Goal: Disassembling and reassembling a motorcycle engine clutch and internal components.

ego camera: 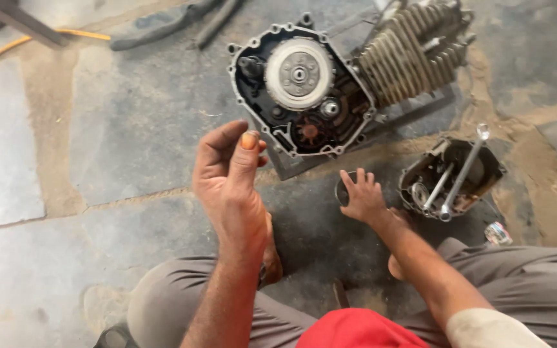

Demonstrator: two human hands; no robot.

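Note:
My left hand (pixel 230 183) is raised over the floor, seen from its back, thumb and fingertips pinched together. What lies in the pinch is hidden. Just beyond it lies a motorcycle engine (pixel 330 80) on its side, cover off, showing a round silver clutch (pixel 299 73) and gears. My right hand (pixel 362 196) reaches down to the floor and its fingers hold the rim of a small dark round cup (pixel 341 191), mostly covered by the hand.
A battered metal box (pixel 485 169) with two long spanners (pixel 462 174) stands right of my right hand. The engine's finned cylinder (pixel 407 51) points to the upper right. A yellow hose (pixel 8 48) and dark tubes (pixel 162 29) lie at the far left. My knees fill the bottom.

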